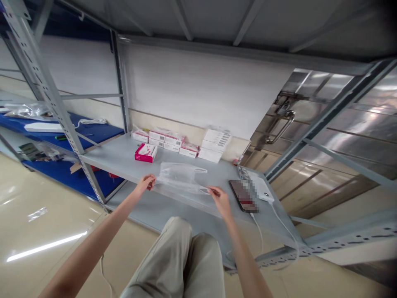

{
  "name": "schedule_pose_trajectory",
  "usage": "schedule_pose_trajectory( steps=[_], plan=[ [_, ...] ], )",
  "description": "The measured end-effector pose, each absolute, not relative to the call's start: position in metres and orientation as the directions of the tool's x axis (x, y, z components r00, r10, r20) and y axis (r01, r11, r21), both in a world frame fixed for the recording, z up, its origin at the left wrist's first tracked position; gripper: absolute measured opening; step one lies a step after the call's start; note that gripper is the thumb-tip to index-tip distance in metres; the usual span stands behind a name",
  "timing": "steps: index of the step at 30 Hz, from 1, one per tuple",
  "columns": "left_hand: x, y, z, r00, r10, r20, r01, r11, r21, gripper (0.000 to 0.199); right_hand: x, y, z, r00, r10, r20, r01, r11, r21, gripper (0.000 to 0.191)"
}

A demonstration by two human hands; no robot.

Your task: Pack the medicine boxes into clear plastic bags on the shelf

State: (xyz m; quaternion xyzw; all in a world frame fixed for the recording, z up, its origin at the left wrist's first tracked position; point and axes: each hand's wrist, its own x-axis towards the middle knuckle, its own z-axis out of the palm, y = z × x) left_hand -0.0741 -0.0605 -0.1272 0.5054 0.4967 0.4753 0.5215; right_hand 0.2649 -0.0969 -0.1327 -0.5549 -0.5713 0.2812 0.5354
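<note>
Both hands (146, 183) pinch a clear plastic bag (176, 176) (handles rightward) over a shelf (218, 176).

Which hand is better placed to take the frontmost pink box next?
Probably the left hand: it is at the plastic bag's left end, nearly in line with the pink box. The right hand is at the handle end, nearer the phone.

1. The bag (179, 176) looked like thin, crinkled, see-through plastic.
2. The shelf (118, 155) looked like smooth, satiny metal.
3. The pink box (145, 152) looked like smooth card.
4. The trousers (176, 252) were matt cloth.
5. The panels behind (313, 109) were shiny metal.
6. The floor (37, 207) was glossy.
</note>
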Motion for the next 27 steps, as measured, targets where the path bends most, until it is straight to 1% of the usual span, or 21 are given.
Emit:
schedule_pose_trajectory(
  steps=[3,5,7,10,12,15,17,19,20,21,22,24,25,26,27],
  plan=[
    [-0.077,-0.063,-0.136,0.13,0.962,-0.24,0.135,0.223,0.965,0.047,0.27,-0.103,-0.134,0.083,0.964,0.251,0.387,0.201,-0.9,0.032],
    [-0.075,-0.061,-0.14,0.135,0.943,-0.305,0.217,0.273,0.937,0.058,0.271,-0.105,-0.135,0.005,0.973,0.23,0.444,0.204,-0.872,0.032],
    [-0.073,-0.058,-0.143,0.125,0.953,-0.276,0.248,0.239,0.939,0.057,0.272,-0.107,-0.135,-0.043,0.974,0.223,0.508,0.213,-0.834,0.033],
    [-0.073,-0.054,-0.147,0.102,0.977,-0.187,0.208,0.163,0.964,0.051,0.274,-0.11,-0.137,-0.096,0.971,0.22,0.627,0.231,-0.744,0.03],
    [-0.075,-0.054,-0.149,0.081,0.987,-0.136,0.16,0.122,0.98,0.05,0.275,-0.114,-0.138,-0.123,0.963,0.238,0.729,0.25,-0.637,0.026],
    [-0.079,-0.055,-0.153,0.063,0.994,-0.089,0.117,0.081,0.99,0.05,0.278,-0.123,-0.137,-0.171,0.949,0.266,0.855,0.277,-0.439,0.02],
    [-0.082,-0.055,-0.153,0.075,0.994,-0.082,0.124,0.072,0.99,0.05,0.282,-0.128,-0.134,-0.222,0.956,0.189,0.887,0.279,-0.368,0.018],
    [-0.085,-0.056,-0.153,0.103,0.992,-0.068,0.131,0.054,0.99,0.052,0.286,-0.127,-0.126,-0.263,0.962,0.074,0.894,0.272,-0.355,0.021],
    [-0.087,-0.057,-0.152,0.135,0.989,-0.062,0.131,0.044,0.99,0.055,0.287,-0.123,-0.12,-0.277,0.959,0.057,0.894,0.278,-0.351,0.025],
    [-0.088,-0.058,-0.151,0.178,0.982,-0.057,0.129,0.034,0.991,0.059,0.286,-0.115,-0.113,-0.28,0.956,0.085,0.892,0.292,-0.345,0.028],
    [-0.089,-0.059,-0.15,0.232,0.971,-0.052,0.126,0.023,0.992,0.064,0.281,-0.103,-0.105,-0.275,0.949,0.155,0.888,0.312,-0.336,0.032],
    [-0.087,-0.062,-0.149,0.355,0.933,-0.051,0.122,0.008,0.992,0.072,0.261,-0.072,-0.091,-0.24,0.906,0.349,0.875,0.357,-0.326,0.038],
    [-0.084,-0.064,-0.148,0.408,0.911,-0.05,0.119,0.002,0.993,0.073,0.247,-0.053,-0.086,-0.228,0.885,0.406,0.86,0.379,-0.341,0.041],
    [-0.08,-0.066,-0.148,0.453,0.891,-0.045,0.112,-0.006,0.994,0.074,0.229,-0.033,-0.084,-0.227,0.875,0.428,0.842,0.397,-0.364,0.045],
    [-0.076,-0.067,-0.148,0.49,0.871,-0.038,0.101,-0.013,0.995,0.074,0.211,-0.015,-0.083,-0.252,0.878,0.406,0.819,0.417,-0.393,0.047]
  ],
)
